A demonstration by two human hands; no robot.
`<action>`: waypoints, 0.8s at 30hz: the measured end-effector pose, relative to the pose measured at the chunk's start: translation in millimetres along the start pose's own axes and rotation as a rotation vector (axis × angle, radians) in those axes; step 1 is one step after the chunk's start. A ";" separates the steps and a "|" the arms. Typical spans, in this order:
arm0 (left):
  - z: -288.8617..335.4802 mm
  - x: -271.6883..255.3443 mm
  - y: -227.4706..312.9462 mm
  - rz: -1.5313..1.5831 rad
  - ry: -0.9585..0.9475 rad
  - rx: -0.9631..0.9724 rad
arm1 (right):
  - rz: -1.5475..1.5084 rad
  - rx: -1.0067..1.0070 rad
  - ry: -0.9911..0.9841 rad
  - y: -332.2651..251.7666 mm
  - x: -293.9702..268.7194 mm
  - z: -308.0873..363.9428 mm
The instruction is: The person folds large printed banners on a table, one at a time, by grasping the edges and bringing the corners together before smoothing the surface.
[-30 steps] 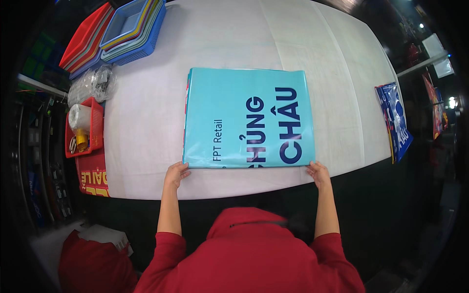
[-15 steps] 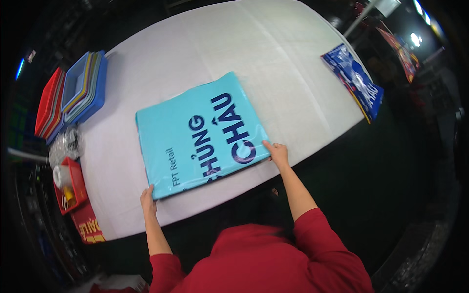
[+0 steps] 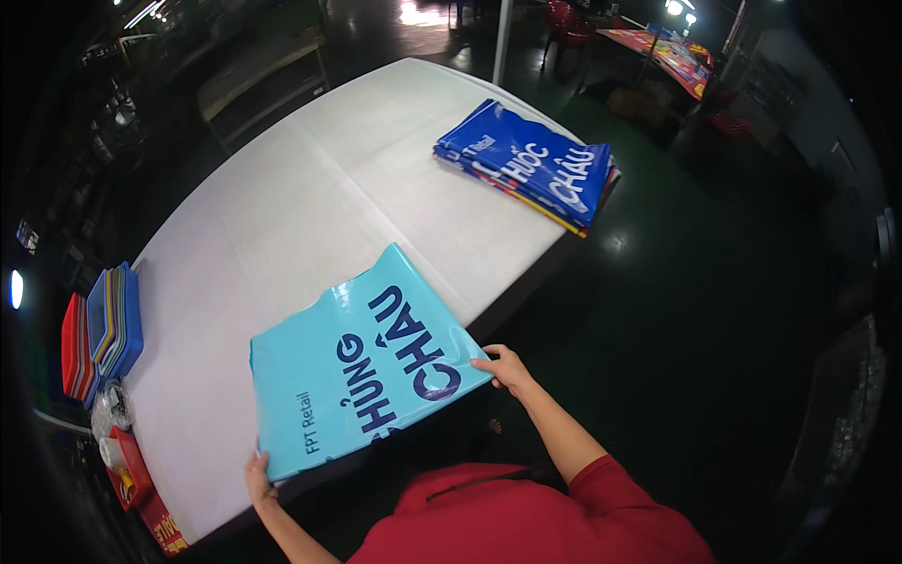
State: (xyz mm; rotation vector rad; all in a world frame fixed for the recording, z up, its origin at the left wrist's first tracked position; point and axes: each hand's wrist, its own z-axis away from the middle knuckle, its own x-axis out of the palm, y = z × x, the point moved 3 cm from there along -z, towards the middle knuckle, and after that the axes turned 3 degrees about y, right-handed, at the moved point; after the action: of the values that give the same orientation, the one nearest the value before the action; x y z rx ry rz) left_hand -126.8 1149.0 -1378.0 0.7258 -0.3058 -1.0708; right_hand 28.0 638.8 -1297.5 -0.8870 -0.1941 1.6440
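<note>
A folded light-blue vinyl banner (image 3: 319,376) with dark lettering lies over the near edge of the white-covered table (image 3: 282,226). My left hand (image 3: 258,477) grips its near left corner, thumb on top and fingers underneath. At the near right corner my right hand (image 3: 505,367) pinches the banner the same way. The far edge of the banner is slightly wavy. The fingers beneath the sheet are hidden on both hands.
Folded dark-blue banners (image 3: 526,160) are piled at the table's far right edge. Stacked plastic trays (image 3: 117,310) stand at the left. Below them are a clear plastic bundle (image 3: 110,409) and a red basket (image 3: 132,470) holding a white roll. A metal pole (image 3: 503,42) rises behind the table.
My view has swung up and to the right, bringing the whole dark-blue pile into sight. Both hands keep hold of the light-blue banner, which now sits lower in the picture.
</note>
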 end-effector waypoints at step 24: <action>99.8 289.7 386.2 -0.702 0.080 0.085 | -0.139 0.064 -0.302 -197.4 -296.5 4.1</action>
State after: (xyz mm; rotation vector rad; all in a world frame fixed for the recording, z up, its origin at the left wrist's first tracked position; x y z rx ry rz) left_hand 217.6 963.8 -1077.9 0.9823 -0.0171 -1.6916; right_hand 181.1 430.9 -1052.1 -0.5609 -0.4007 1.6375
